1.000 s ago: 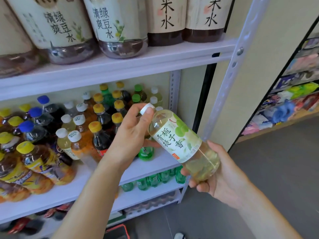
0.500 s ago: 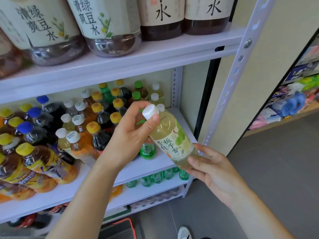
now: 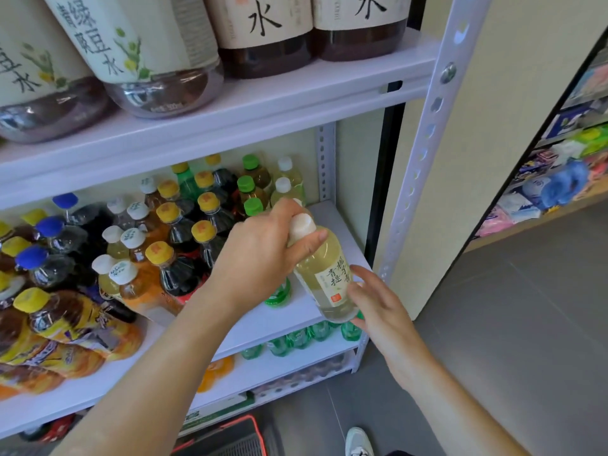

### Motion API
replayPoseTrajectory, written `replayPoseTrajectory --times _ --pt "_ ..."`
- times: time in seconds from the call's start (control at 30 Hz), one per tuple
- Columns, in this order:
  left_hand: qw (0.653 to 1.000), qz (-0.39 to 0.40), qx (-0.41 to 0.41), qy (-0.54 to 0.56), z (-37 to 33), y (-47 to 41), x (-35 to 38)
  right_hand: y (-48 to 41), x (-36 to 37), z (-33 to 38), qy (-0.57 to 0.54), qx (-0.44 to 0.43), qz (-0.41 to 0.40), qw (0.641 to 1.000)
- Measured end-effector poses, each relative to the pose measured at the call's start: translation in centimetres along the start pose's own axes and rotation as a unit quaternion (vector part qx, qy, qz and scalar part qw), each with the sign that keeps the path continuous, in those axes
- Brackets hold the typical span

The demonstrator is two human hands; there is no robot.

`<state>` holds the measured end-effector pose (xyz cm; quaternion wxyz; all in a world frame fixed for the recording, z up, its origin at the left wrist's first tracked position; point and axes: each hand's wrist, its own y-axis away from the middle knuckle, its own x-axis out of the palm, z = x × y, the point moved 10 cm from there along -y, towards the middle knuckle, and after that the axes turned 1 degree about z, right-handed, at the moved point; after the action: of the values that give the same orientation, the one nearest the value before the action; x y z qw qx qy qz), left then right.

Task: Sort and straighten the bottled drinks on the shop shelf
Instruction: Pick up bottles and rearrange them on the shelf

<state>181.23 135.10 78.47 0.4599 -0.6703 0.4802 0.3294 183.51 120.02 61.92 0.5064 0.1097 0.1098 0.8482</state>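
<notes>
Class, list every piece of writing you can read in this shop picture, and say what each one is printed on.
"青提" and "栀子香": held pale bottle.
"绿", "豆", "水": big jug on the top shelf.
"水": two dark jugs.
Small bottle caps and labels, and the red seal on the held bottle: too small or blurred to read.

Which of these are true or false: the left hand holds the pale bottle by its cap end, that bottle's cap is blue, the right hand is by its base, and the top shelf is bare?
1. The left hand holds the pale bottle near its cap. True.
2. That bottle's cap is blue. False: it is white.
3. The right hand is at the bottle's lower end. True.
4. The top shelf is bare. False: large bottles stand on it.
5. The pale bottle stands upright. False: it is tilted.
</notes>
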Motion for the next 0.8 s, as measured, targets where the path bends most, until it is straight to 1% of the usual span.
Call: replayPoseTrajectory --times 0.07,0.1,0.13,0.2,0.27,0.33,0.4,0.43,0.5,0.6,0.8 --pt "0.999 -0.01 0.005 -0.049 -0.2 -0.7 0.7 -0.3 0.5 0.5 0.068 -0.032 0.011 0.997" --pt "0.998 -0.009 0.002 -0.067 -0.1 -1.1 1.0 -0.5 0.7 0.3 0.081 -0.037 0.018 0.996" --pt "0.997 -0.007 0.0 -0.08 0.0 -1.6 1.3 -0.8 0.5 -0.4 0.064 -0.019 0.014 0.998" --pt "0.996 -0.008 0.0 -0.092 0.1 -2.5 1.6 -1.5 0.2 -2.7 -0.057 0.072 0.006 0.996" --pt "0.997 -0.003 -0.015 -0.07 0.8 -3.2 1.8 -1.7 1.0 -4.5 -0.209 0.144 0.037 0.966" --pt "0.999 0.006 -0.036 -0.029 1.6 -3.9 2.2 -2.1 1.7 -5.3 -0.303 0.165 0.046 0.937" --pt "0.998 0.013 -0.054 0.011 2.3 -4.6 2.4 -2.8 1.7 -5.5 -0.352 0.156 0.029 0.923" --pt "0.998 0.012 -0.06 0.03 2.5 -4.9 2.4 -3.1 1.7 -5.5 -0.359 0.152 0.021 0.921" --pt "0.997 0.003 -0.056 0.045 2.4 -5.7 2.0 -3.7 1.4 -5.7 -0.343 0.152 0.005 0.927" --pt "0.999 -0.013 -0.039 0.029 2.2 -7.3 1.7 -4.5 0.8 -5.7 -0.289 0.141 0.001 0.947" --pt "0.998 -0.004 -0.036 -0.052 3.4 -12.7 4.8 -6.1 1.2 -3.4 -0.122 0.087 0.026 0.988"
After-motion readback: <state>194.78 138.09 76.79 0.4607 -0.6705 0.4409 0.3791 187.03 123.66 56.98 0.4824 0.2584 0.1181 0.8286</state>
